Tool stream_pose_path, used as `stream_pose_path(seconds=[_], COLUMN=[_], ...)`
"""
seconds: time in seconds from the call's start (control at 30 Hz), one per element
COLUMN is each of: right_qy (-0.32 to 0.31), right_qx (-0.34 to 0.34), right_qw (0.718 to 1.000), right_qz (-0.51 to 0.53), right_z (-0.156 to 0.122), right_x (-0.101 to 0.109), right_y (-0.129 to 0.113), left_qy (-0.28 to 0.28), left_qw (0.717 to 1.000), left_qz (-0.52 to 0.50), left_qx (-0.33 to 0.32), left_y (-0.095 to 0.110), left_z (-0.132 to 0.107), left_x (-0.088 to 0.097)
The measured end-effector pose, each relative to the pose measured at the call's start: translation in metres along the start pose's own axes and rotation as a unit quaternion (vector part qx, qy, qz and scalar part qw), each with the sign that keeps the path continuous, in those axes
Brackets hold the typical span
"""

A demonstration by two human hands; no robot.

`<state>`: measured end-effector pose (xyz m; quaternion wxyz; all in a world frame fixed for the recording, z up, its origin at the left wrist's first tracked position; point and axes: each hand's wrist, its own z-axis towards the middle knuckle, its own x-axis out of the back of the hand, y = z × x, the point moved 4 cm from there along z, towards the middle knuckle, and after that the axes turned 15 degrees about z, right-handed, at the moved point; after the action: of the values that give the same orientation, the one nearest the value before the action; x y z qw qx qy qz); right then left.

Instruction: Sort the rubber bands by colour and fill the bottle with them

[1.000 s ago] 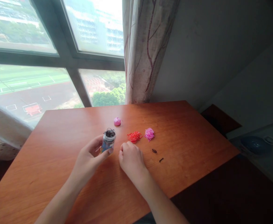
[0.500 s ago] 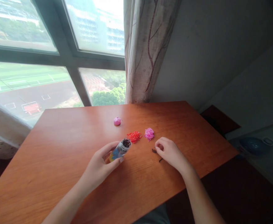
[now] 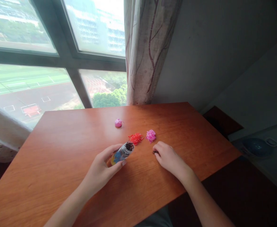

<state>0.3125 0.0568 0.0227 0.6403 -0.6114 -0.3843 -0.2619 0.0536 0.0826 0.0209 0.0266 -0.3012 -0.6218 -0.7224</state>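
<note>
My left hand (image 3: pixel 105 164) is wrapped round a small clear bottle (image 3: pixel 120 154), tilted with its open mouth up and to the right. Black rubber bands (image 3: pixel 129 146) fill the mouth, and blue and yellow show lower down through the wall. At the tabletop, the fingers of my right hand (image 3: pixel 165 155) are closed on a few black rubber bands (image 3: pixel 155 152), mostly hidden by the fingertips. A pile of red rubber bands (image 3: pixel 135 138) lies just beyond the bottle. Right of it is a pile of pink rubber bands (image 3: pixel 150 136).
A pink cap (image 3: pixel 118 123) with a thin loop rests farther back on the wooden table (image 3: pixel 69 135). Behind the table are a window (image 3: pixel 103 85) and a patterned curtain (image 3: pixel 150 56). A dark wall rises on the right, with a blue water jug (image 3: pixel 256 147) low beside it.
My right hand has moved slightly left and down onto the black bands, its fingers now covering more of them. The bottle in my left hand has barely shifted.
</note>
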Motion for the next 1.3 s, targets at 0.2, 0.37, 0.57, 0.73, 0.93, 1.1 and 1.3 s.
stream_pose_path(seconds=[0.2,0.37,0.57,0.73,0.93,1.1,1.3], right_qy=[-0.014,-0.038,-0.066,-0.067,-0.051,-0.017,0.037], right_qx=[0.025,0.036,0.037,0.033,0.018,-0.016,-0.024], right_qw=[0.999,0.997,0.997,0.997,0.998,0.998,0.999], right_qz=[0.043,0.049,0.026,-0.012,-0.042,-0.052,-0.005], right_z=[0.000,-0.016,-0.033,-0.039,-0.035,-0.032,-0.033], right_x=[0.014,0.026,0.017,0.012,0.009,0.002,-0.002], right_y=[0.005,0.011,0.010,0.006,0.011,0.015,0.013], left_qy=[-0.005,-0.007,-0.006,-0.005,-0.009,0.000,-0.008], left_qw=[1.000,1.000,1.000,1.000,1.000,1.000,1.000], left_qz=[0.001,0.005,0.018,0.006,0.007,0.001,0.016], left_qx=[-0.007,-0.013,-0.014,-0.007,-0.012,-0.017,-0.017], left_y=[0.003,0.006,0.008,0.007,0.008,0.006,0.011], left_z=[0.000,-0.001,0.000,0.000,0.000,-0.001,0.000], left_x=[0.001,0.003,0.003,0.002,0.001,0.000,0.001])
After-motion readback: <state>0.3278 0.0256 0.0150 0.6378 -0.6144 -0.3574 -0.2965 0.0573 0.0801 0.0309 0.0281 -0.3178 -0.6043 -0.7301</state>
